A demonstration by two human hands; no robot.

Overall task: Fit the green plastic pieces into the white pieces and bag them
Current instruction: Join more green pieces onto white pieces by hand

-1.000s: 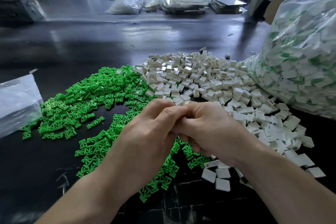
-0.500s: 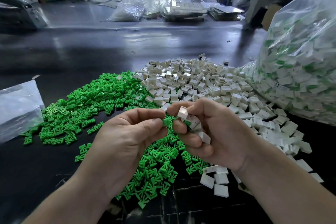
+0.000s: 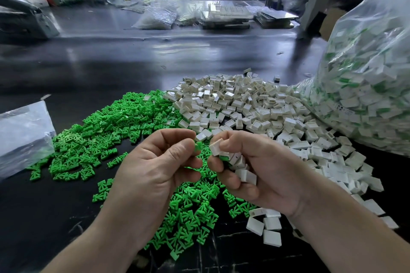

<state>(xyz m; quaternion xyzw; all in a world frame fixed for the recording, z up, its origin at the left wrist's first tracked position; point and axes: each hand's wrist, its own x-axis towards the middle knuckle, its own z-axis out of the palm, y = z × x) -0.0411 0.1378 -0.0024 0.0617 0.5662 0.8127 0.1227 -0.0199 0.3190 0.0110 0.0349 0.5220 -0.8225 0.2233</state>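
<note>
Left grip [image 3: 159, 166] is closed in a pinch, and a single green piece [image 3: 198, 147] is held between thumb and forefinger. The right grip [image 3: 255, 168] is curled round spare white pieces [image 3: 246, 175], while one white piece [image 3: 214, 147] is pinched at its fingertips, just beside the green piece but apart from it. Heaps of loose green pieces [image 3: 124, 131] and loose white pieces [image 3: 244, 104] lie on the table [image 3: 111, 60], with the big clear bag [image 3: 366, 86] of fitted parts at the right.

Both parts are judged light, stiff and smooth, so easily flicked away. The green piece is probably best taken by its broader end, with the entering end left free. The white piece is best held by its side walls, its opening uncovered.
</note>
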